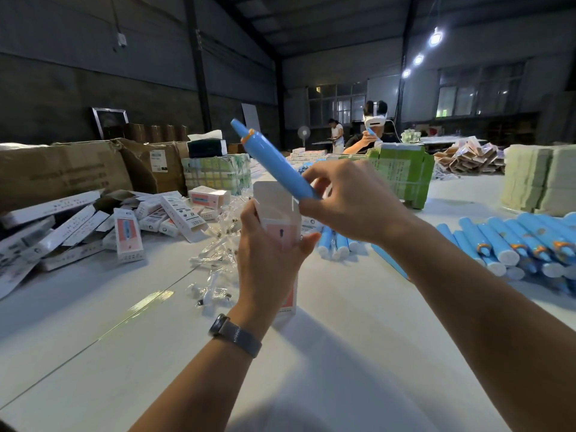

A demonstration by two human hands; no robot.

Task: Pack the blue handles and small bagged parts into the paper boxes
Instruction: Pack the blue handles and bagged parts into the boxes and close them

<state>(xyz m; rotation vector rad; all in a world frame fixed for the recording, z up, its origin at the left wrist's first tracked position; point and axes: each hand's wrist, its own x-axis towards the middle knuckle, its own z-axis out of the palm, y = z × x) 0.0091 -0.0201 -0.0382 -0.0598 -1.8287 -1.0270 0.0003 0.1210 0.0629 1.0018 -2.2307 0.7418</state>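
A long white table (343,353) fills the scene. At its far left sit crumpled brown cardboard cartons (62,173), with a loose heap of flat white paper boxes (71,226) just in front of them. On the right lies a pile of blue plastic handles with white end caps (517,244). Near the middle, clear bagged small parts (218,244) are scattered on the table. The left hand (268,260), a dark watch (233,335) on its wrist, grips an upright pink-and-white paper box (280,213) with its top flap open. The right hand (352,201) pinches the lower end of a single blue handle with an orange ring (271,163), tilted up to the far left, its held end just over the box's open mouth.
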